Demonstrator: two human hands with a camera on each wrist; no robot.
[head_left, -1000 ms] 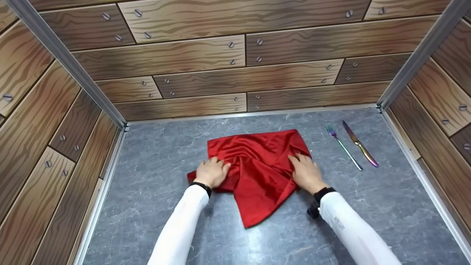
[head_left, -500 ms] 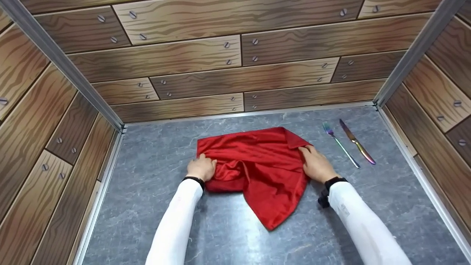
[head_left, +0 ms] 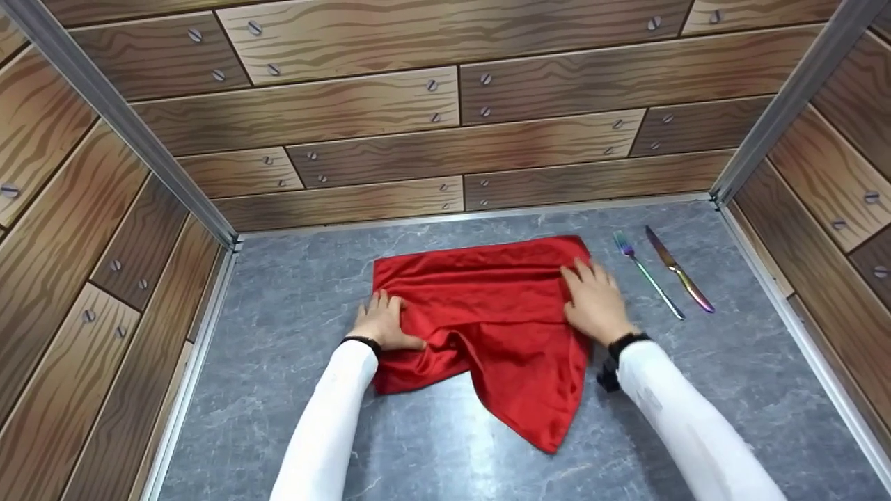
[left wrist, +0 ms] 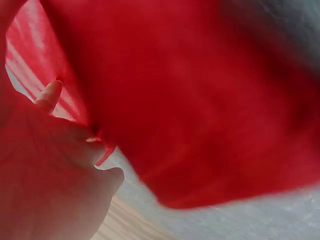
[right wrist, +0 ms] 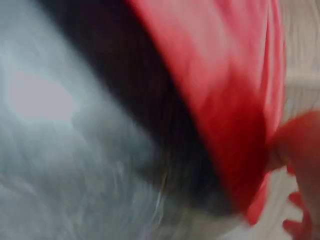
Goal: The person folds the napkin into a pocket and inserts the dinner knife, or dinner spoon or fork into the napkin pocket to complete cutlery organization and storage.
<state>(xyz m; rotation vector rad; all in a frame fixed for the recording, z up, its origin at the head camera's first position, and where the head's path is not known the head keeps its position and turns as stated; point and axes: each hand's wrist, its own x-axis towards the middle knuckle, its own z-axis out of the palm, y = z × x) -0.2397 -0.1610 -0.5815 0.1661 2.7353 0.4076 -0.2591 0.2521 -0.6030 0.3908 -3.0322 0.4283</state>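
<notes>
The red cloth lies mid-surface between both flat, straight-fingered hands, left hand on its left edge, right hand on its right, rumpled, one corner pointing nearward.

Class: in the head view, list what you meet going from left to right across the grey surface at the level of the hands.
left hand → red cloth → right hand → fork → knife

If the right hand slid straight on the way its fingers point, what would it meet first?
The right hand points toward the back wall. Beyond the far edge of the red satin cloth lies bare grey marbled tabletop, then the wood-print back wall; the iridescent fork looks off to its right.
</notes>
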